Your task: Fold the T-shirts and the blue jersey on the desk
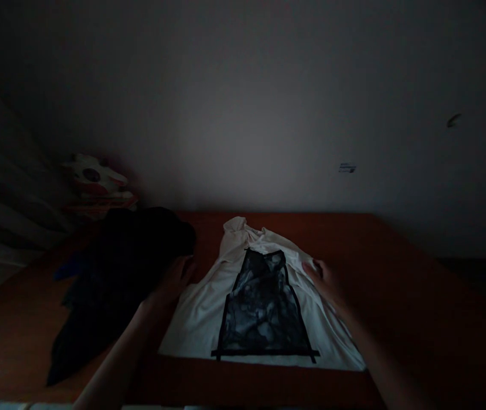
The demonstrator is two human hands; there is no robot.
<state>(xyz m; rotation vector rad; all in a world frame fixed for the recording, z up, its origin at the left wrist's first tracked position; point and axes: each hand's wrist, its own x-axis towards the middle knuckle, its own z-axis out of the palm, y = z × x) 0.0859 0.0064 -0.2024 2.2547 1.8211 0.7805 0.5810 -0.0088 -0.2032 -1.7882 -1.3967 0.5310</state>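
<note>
One white printed shirt (268,285) lies on the reddish surface (396,273), both hands flat with open fingers: left hand (173,280) at its left edge beside one dark garment pile (119,273), right hand (326,280) pressing its right side.

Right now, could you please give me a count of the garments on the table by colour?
White T-shirt with a black printed panel, spread flat, the right hand on its edge: 1
Dark clothing, a heap beside the left hand, too dim to separate into pieces: 1 heap
Total: 2 on the reddish-brown table
</note>
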